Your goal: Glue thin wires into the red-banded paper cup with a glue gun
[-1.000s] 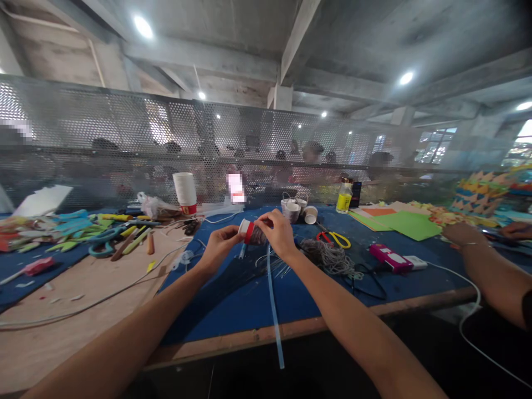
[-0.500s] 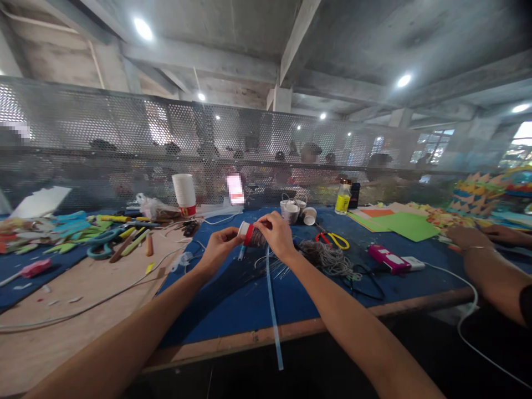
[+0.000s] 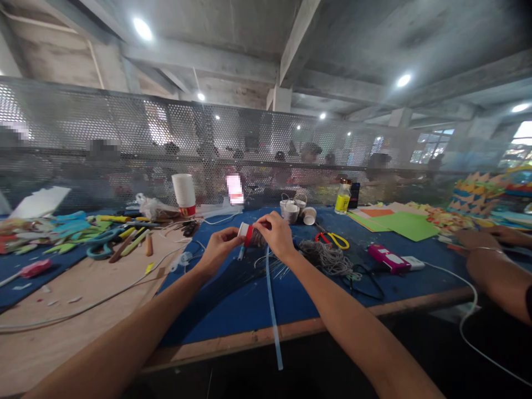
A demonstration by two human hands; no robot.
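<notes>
A small paper cup [image 3: 244,230] lies on its side above the blue mat, with a white end, a red band and grey cord [image 3: 258,238] wound around its other end. My left hand [image 3: 218,248] is closed on the white end. Thumb and forefinger of my right hand [image 3: 276,234] are pinched together at the wound cord beside the red band; the strand between them is too small to see clearly. Below my hands, a pale blue strip [image 3: 272,310] hangs past the table's front edge. A tangle of grey cord [image 3: 328,258] lies right of my right hand.
Scissors [image 3: 338,240], a pink box [image 3: 388,259] and several small cups [image 3: 291,209] lie around. A stack of paper cups [image 3: 184,193] and a phone [image 3: 235,189] stand behind. Tools [image 3: 102,243] cover the left. Another person's arm [image 3: 494,269] reaches in at right.
My hands and the cup stay almost exactly where they were. At the right, the other person's arm has shifted slightly rightward.
</notes>
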